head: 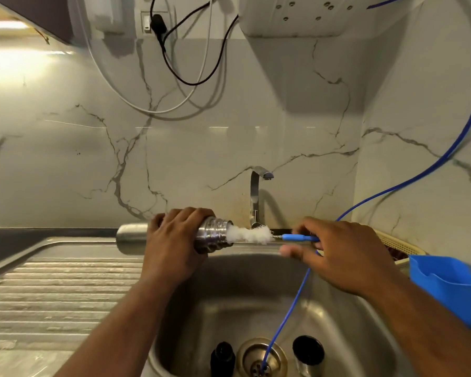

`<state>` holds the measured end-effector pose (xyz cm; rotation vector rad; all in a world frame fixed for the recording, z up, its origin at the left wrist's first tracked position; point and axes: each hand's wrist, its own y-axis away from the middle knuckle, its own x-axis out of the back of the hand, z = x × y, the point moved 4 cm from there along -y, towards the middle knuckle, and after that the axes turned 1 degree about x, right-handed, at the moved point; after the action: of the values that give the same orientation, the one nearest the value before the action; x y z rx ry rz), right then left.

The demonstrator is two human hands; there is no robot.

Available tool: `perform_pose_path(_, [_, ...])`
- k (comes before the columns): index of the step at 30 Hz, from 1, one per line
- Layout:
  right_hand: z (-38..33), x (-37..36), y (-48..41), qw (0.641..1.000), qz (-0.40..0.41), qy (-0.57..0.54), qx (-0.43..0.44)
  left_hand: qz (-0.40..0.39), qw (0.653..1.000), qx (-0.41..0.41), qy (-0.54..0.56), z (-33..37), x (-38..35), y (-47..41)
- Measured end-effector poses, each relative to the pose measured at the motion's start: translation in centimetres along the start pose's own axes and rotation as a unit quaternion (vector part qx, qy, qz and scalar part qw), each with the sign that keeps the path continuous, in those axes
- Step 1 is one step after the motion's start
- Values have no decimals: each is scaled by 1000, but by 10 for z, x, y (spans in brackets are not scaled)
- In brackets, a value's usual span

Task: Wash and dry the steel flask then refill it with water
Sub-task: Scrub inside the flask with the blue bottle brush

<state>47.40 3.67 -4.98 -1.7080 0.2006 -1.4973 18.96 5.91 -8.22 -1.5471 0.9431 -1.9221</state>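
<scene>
Fingers [191,213] of left hand [172,240] wrap steel flask [132,238] near neck; right hand [340,254] pinches brush [250,234] handle. I judge flask stiff, wet-slick, light: full wrap safest.

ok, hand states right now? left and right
Left hand: grips the flask, held sideways.
Right hand: holds the brush by its blue handle, bristles at the flask's mouth.

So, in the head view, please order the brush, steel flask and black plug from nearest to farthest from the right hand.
1. brush: held in the right hand.
2. steel flask: left of it, at the bristles.
3. black plug: high on the wall.
</scene>
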Motion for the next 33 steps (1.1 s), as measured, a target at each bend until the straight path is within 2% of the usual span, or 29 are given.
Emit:
perform_pose_path(4, [-1,5,0,996,65,23,49,-5,999,-13,29,8,-5,3])
perform_pose_path(8, [-7,12,3,993,89,-19,70,-1,999,-23,35,12,-6,3])
perform_pose_path(14, [-2,-8,3,997,57,-29,32,-14,999,-30,20,17,-8,3])
perform_pose_path(17, [-11,-13,4,997,53,-23,53,-34,999,-24,23,21,-8,5])
perform_pose_path(19, [-26,-19,6,996,46,-2,78,-56,997,-58,15,37,-10,7])
perform_pose_path(22, [-39,-25,7,997,40,36,56,-72,992,-99,2,58,-15,9])
perform_pose_path(24, [-38,-29,4,999,0,-38,-11,-72,994,-87,-5,52,-13,5])
perform_pose_path(26, [-29,-43,5,961,-119,-221,-118,-65,994,-87,-31,42,-12,4])
perform_pose_path(27, [-27,-49,6,939,-149,-271,-149,-63,993,-86,-41,40,-11,4])
perform_pose_path(28, [-26,-51,5,936,-146,-284,-150,-63,993,-83,-46,38,-10,3])
perform_pose_path(30, [-24,-47,4,957,-107,-248,-110,-61,994,-75,-46,37,-10,4])
perform_pose_path(33, [-27,-38,0,996,-13,-87,18,-66,996,-47,-23,30,-10,3])
